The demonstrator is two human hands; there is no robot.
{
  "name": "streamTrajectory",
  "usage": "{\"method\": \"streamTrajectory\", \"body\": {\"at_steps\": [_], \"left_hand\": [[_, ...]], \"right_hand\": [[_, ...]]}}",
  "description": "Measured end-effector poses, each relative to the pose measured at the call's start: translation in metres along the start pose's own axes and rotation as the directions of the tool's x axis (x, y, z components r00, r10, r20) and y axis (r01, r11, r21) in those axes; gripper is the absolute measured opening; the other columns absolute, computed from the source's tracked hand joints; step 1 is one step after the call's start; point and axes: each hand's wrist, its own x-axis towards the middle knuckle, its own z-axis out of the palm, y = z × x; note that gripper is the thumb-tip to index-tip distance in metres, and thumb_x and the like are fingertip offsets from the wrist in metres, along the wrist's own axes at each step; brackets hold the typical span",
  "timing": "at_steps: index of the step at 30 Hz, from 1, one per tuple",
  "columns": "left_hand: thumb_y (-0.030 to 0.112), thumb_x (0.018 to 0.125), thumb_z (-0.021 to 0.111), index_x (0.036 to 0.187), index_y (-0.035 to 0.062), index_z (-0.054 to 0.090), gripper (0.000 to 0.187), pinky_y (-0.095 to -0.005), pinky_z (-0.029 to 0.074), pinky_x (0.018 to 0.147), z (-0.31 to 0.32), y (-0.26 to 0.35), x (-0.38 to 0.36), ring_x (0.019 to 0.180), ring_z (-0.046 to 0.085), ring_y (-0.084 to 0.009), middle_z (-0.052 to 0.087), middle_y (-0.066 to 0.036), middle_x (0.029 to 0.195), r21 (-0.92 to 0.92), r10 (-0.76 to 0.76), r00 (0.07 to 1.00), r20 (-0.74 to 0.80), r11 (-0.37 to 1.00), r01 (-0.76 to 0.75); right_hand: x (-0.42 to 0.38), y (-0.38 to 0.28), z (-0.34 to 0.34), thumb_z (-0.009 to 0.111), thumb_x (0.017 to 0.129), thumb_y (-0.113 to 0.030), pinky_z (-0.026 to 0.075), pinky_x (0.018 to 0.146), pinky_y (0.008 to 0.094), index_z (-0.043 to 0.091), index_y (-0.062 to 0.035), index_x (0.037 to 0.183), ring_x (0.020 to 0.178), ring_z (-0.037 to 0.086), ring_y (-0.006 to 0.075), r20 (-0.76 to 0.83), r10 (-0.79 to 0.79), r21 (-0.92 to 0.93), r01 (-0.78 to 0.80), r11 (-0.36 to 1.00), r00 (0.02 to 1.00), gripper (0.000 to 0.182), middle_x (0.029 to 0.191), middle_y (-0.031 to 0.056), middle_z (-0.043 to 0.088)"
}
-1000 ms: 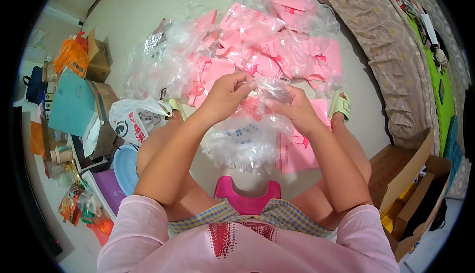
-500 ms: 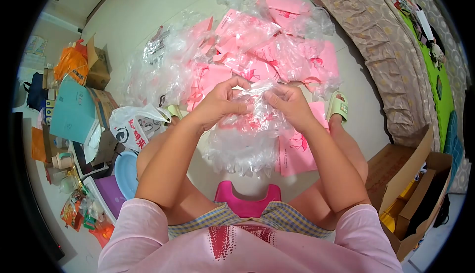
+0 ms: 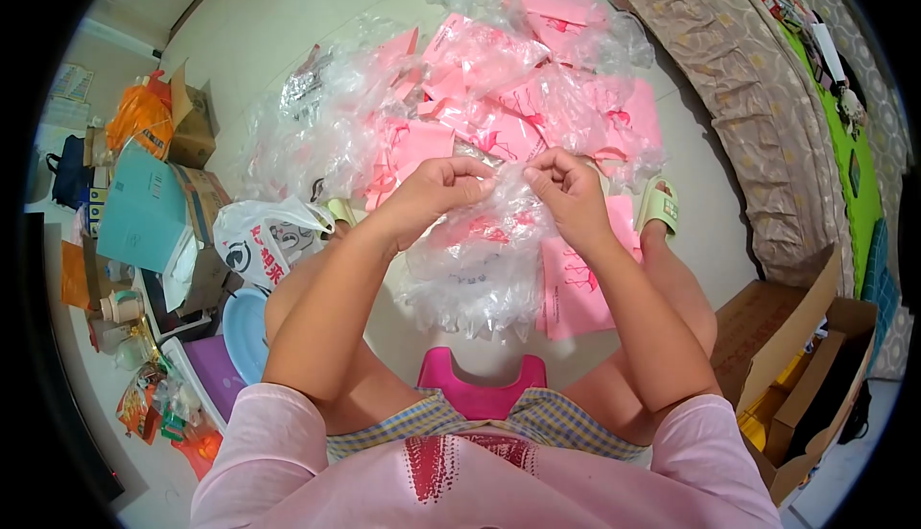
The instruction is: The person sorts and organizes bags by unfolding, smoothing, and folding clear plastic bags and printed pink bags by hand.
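Observation:
Between my knees hangs a crinkled clear plastic bag (image 3: pixel 470 265) with red print showing on it. My left hand (image 3: pixel 436 195) pinches its upper edge from the left, thumb against the fingers. From the right, my right hand (image 3: pixel 568 193) grips the same edge between thumb and forefinger, a short gap away. Pink printed bags (image 3: pixel 413 150) lie on the floor just beyond both hands, mixed with loose clear plastic (image 3: pixel 336 117). Another pink bag with a flamingo print (image 3: pixel 576 289) is beneath my right forearm.
A pink stool (image 3: pixel 480 393) is under me. At the left stand a light blue basin (image 3: pixel 246 332), a white printed carrier bag (image 3: pixel 264 241) and cardboard boxes (image 3: pixel 192 136). An open carton (image 3: pixel 815 376) is at the right, below a bed with a ruffled cover (image 3: pixel 715 78).
My hands have drawn slightly apart along the bag's upper edge, the right hand moving up and to the right. The bag's upper part looks more spread out between them.

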Motion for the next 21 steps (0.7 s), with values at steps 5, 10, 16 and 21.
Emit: {"method": "streamTrajectory", "body": {"at_steps": [5,10,16,21], "left_hand": [[0.010,0.081,0.064,0.101,0.0014,0.059,0.023,-0.0193,0.041,0.064,0.000,-0.002,0.000,0.071,0.051,-0.0034,0.058,0.002,0.080,0.168,0.114,0.990,0.080,0.978,-0.126],[0.004,0.082,0.059,0.098,0.0020,0.059,0.016,-0.0193,0.042,0.071,0.002,-0.007,0.005,0.077,0.051,-0.0045,0.057,0.003,0.085,0.275,0.251,0.968,0.008,0.930,-0.244],[0.001,0.079,0.061,0.095,0.0027,0.059,0.015,-0.0211,0.043,0.071,0.007,-0.002,0.001,0.077,0.052,-0.0052,0.057,0.002,0.089,0.248,0.268,0.963,0.018,0.932,-0.264],[0.001,0.076,0.065,0.092,0.0016,0.059,0.017,-0.0227,0.044,0.071,0.013,-0.001,-0.002,0.076,0.052,-0.0065,0.057,0.000,0.084,0.468,0.381,0.924,0.032,0.811,-0.351]], "right_hand": [[-0.001,0.003,0.004,0.063,0.080,-0.006,0.040,0.059,0.0200,0.055,-0.0018,0.085,0.064,0.048,0.0040,0.001,-0.051,0.017,0.051,0.999,0.999,0.010,0.071,-0.0018,0.054],[-0.005,-0.001,0.011,0.064,0.077,-0.006,0.044,0.064,0.0238,0.056,-0.0016,0.086,0.069,0.054,0.0078,0.055,-0.085,-0.054,0.088,0.995,0.995,0.013,0.074,0.0010,0.058],[-0.005,-0.007,0.015,0.064,0.073,-0.006,0.044,0.061,0.0274,0.055,-0.0019,0.085,0.065,0.056,0.0138,-0.035,-0.157,-0.330,0.137,0.934,0.987,0.015,0.072,0.0078,0.059],[-0.005,-0.006,0.020,0.060,0.074,-0.005,0.045,0.060,0.0332,0.052,-0.0028,0.088,0.065,0.060,0.0260,-0.015,-0.205,-0.447,0.177,0.877,0.979,0.017,0.071,0.0137,0.059]]}}
